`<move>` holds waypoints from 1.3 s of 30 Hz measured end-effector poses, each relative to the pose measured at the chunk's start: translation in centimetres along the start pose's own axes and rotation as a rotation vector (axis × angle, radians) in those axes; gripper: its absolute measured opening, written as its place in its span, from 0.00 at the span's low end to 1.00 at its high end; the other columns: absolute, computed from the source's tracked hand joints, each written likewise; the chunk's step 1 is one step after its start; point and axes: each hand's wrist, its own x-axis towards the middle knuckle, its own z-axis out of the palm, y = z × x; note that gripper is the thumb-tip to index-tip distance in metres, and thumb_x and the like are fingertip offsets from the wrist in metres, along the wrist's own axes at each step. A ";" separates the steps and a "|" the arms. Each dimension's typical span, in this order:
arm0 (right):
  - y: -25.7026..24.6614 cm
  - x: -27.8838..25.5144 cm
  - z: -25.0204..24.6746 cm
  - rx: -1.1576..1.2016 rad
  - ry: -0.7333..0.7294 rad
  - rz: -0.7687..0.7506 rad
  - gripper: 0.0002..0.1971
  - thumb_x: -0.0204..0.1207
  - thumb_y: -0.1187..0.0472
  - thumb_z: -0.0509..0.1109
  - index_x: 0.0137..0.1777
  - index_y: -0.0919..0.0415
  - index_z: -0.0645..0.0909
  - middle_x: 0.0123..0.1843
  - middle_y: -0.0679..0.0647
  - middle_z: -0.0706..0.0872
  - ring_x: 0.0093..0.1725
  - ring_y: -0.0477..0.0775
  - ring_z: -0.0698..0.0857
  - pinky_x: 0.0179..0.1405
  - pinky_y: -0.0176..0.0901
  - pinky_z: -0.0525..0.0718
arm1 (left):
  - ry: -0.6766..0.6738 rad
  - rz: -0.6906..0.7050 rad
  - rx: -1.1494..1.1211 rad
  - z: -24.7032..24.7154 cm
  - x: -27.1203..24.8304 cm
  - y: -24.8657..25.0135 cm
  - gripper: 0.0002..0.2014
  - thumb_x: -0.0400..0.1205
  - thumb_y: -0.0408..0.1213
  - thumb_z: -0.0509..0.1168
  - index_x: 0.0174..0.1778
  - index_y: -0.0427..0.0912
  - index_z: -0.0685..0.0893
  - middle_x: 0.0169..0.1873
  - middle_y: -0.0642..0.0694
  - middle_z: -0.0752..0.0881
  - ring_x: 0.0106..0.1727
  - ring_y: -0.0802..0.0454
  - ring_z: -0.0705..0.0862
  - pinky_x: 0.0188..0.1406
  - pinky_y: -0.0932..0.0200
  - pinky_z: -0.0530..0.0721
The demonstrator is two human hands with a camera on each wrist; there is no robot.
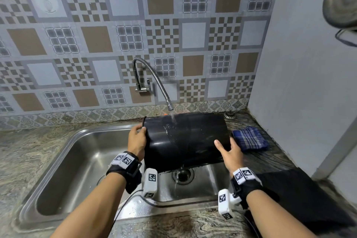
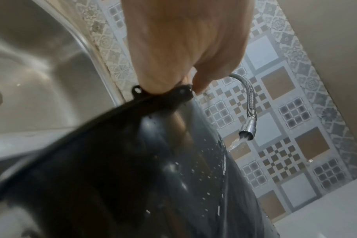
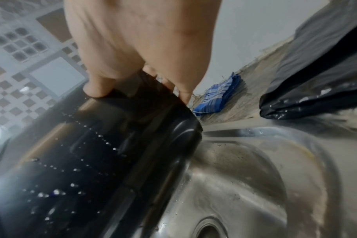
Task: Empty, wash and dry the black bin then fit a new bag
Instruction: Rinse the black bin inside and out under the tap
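Head cam: black bin (image 1: 185, 141) held sideways over the sink (image 1: 81, 160) under the running tap (image 1: 154, 81), left hand (image 1: 136, 141) curled round its rim, right hand (image 1: 229, 153) gripping the base end.

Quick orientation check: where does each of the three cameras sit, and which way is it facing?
Head: worn high, looking down at black bin under tap; both forearms and hands show.
Left wrist: along left hand gripping the bin's rim, toward the tiled wall.
Right wrist: along right hand on the bin's base end, toward blue cloth.
All three show the bin.
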 end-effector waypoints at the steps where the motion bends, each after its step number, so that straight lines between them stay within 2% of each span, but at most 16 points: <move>1: -0.3 0.1 -0.1 -0.002 0.029 -0.007 0.22 0.73 0.45 0.75 0.64 0.51 0.81 0.55 0.44 0.87 0.57 0.48 0.85 0.63 0.46 0.80 | -0.051 -0.025 0.016 0.0 -0.2 0.6 0.14 0.83 0.23 0.56 0.50 0.40 0.85 0.27 0.51 0.82 0.34 0.49 0.77 0.32 0.58 0.74; 3: -1.1 0.3 -0.4 -0.005 0.078 -0.019 0.17 0.74 0.47 0.75 0.61 0.50 0.83 0.51 0.43 0.87 0.53 0.47 0.84 0.59 0.45 0.81 | -0.193 -0.075 0.131 -0.1 -0.4 1.0 0.23 0.80 0.25 0.53 0.57 0.54 0.86 0.28 0.52 0.83 0.32 0.52 0.79 0.30 0.59 0.75; 5: -1.4 0.7 -0.5 -0.015 0.088 -0.025 0.17 0.74 0.47 0.75 0.60 0.51 0.83 0.51 0.44 0.88 0.52 0.47 0.85 0.58 0.44 0.81 | -0.285 -0.112 0.205 -0.4 -0.2 0.5 0.30 0.81 0.30 0.54 0.71 0.69 0.77 0.45 0.48 0.87 0.43 0.50 0.83 0.42 0.53 0.83; 7: -1.8 1.1 -0.4 -0.010 0.090 -0.014 0.16 0.74 0.47 0.75 0.58 0.51 0.84 0.52 0.45 0.89 0.52 0.48 0.85 0.56 0.43 0.81 | -0.299 -0.145 0.068 -0.4 -0.4 -0.2 0.26 0.86 0.30 0.54 0.73 0.66 0.74 0.61 0.51 0.85 0.57 0.50 0.84 0.59 0.52 0.83; 10: -2.3 1.8 -0.1 -0.008 0.095 -0.004 0.15 0.74 0.47 0.75 0.58 0.51 0.85 0.51 0.46 0.89 0.51 0.49 0.85 0.51 0.40 0.78 | -0.147 -0.162 -0.103 0.0 -1.0 -0.7 0.20 0.86 0.24 0.54 0.65 0.53 0.77 0.47 0.51 0.84 0.43 0.53 0.81 0.42 0.59 0.80; 14: -2.7 2.9 0.4 -0.005 0.141 0.043 0.19 0.72 0.46 0.76 0.61 0.51 0.84 0.53 0.47 0.89 0.52 0.52 0.87 0.54 0.44 0.82 | -0.133 -0.127 -0.103 -0.3 -1.2 -1.1 0.14 0.77 0.17 0.54 0.48 0.37 0.78 0.33 0.44 0.74 0.28 0.49 0.71 0.23 0.63 0.74; 16: -3.1 3.3 0.5 0.007 0.173 0.071 0.19 0.72 0.48 0.76 0.61 0.52 0.84 0.53 0.49 0.89 0.53 0.53 0.87 0.51 0.41 0.80 | -0.169 -0.159 -0.080 -0.7 -1.9 -1.0 0.13 0.85 0.23 0.57 0.55 0.44 0.80 0.34 0.46 0.83 0.29 0.53 0.82 0.29 0.62 0.80; 19: -3.6 3.7 0.6 0.011 0.196 0.075 0.19 0.73 0.49 0.76 0.62 0.53 0.84 0.54 0.50 0.89 0.53 0.54 0.86 0.49 0.39 0.76 | -0.343 -0.209 -0.030 -1.1 -3.2 -1.0 0.21 0.90 0.35 0.56 0.68 0.70 0.76 0.49 0.58 0.89 0.46 0.57 0.89 0.50 0.49 0.86; 21: -3.9 4.0 0.8 -0.002 0.195 0.084 0.19 0.73 0.49 0.76 0.62 0.53 0.84 0.55 0.50 0.89 0.53 0.54 0.86 0.48 0.39 0.75 | -0.305 -0.208 -0.089 -0.9 -3.3 -1.5 0.29 0.87 0.27 0.56 0.76 0.65 0.72 0.48 0.48 0.85 0.40 0.54 0.84 0.47 0.54 0.85; 23: -4.2 4.3 0.9 -0.006 0.198 0.105 0.19 0.73 0.48 0.76 0.61 0.53 0.84 0.56 0.51 0.89 0.55 0.56 0.86 0.49 0.40 0.77 | -0.175 -0.168 -0.105 -0.6 -3.4 -1.7 0.32 0.80 0.19 0.56 0.78 0.51 0.71 0.37 0.39 0.80 0.32 0.50 0.77 0.37 0.56 0.79; 25: -4.7 4.7 0.8 -0.023 0.204 0.123 0.18 0.74 0.49 0.75 0.62 0.54 0.84 0.56 0.52 0.89 0.56 0.58 0.86 0.50 0.41 0.78 | -0.130 -0.137 -0.137 -0.7 -3.5 -1.9 0.28 0.78 0.16 0.57 0.73 0.41 0.73 0.35 0.36 0.80 0.32 0.47 0.79 0.38 0.55 0.80; 27: -5.0 5.0 0.8 -0.031 0.205 0.143 0.18 0.75 0.49 0.75 0.62 0.54 0.83 0.57 0.53 0.88 0.57 0.59 0.85 0.53 0.44 0.79 | -0.208 -0.096 -0.152 -1.1 -3.7 -1.8 0.20 0.80 0.16 0.58 0.65 0.35 0.79 0.38 0.35 0.83 0.36 0.46 0.82 0.41 0.56 0.84; 29: -5.2 5.1 0.8 -0.028 0.205 0.157 0.18 0.74 0.48 0.75 0.62 0.53 0.83 0.57 0.53 0.88 0.58 0.60 0.85 0.58 0.48 0.81 | -0.290 -0.071 -0.144 -1.3 -4.2 -1.3 0.13 0.84 0.21 0.58 0.58 0.37 0.83 0.42 0.39 0.87 0.43 0.45 0.86 0.45 0.59 0.87; 32: -4.8 5.1 1.0 -0.011 0.210 0.165 0.18 0.73 0.49 0.76 0.61 0.53 0.83 0.57 0.52 0.88 0.58 0.60 0.86 0.60 0.50 0.83 | -0.311 -0.095 -0.090 -1.1 -4.3 -1.2 0.11 0.89 0.34 0.58 0.64 0.47 0.81 0.50 0.49 0.91 0.50 0.52 0.88 0.53 0.52 0.86; 34: -4.9 4.8 1.3 0.013 0.210 0.150 0.18 0.73 0.50 0.77 0.61 0.53 0.84 0.57 0.52 0.88 0.58 0.59 0.86 0.59 0.49 0.83 | -0.249 -0.068 -0.050 -0.9 -4.1 -1.4 0.11 0.90 0.38 0.57 0.65 0.47 0.80 0.54 0.48 0.89 0.53 0.51 0.87 0.58 0.50 0.84; 39: -5.3 4.1 1.1 -0.008 0.111 0.078 0.23 0.74 0.49 0.75 0.68 0.52 0.81 0.66 0.51 0.85 0.67 0.57 0.82 0.66 0.47 0.78 | -0.079 0.063 -0.023 -0.7 -3.7 -0.9 0.06 0.88 0.32 0.59 0.54 0.37 0.81 0.41 0.48 0.86 0.40 0.57 0.85 0.41 0.68 0.82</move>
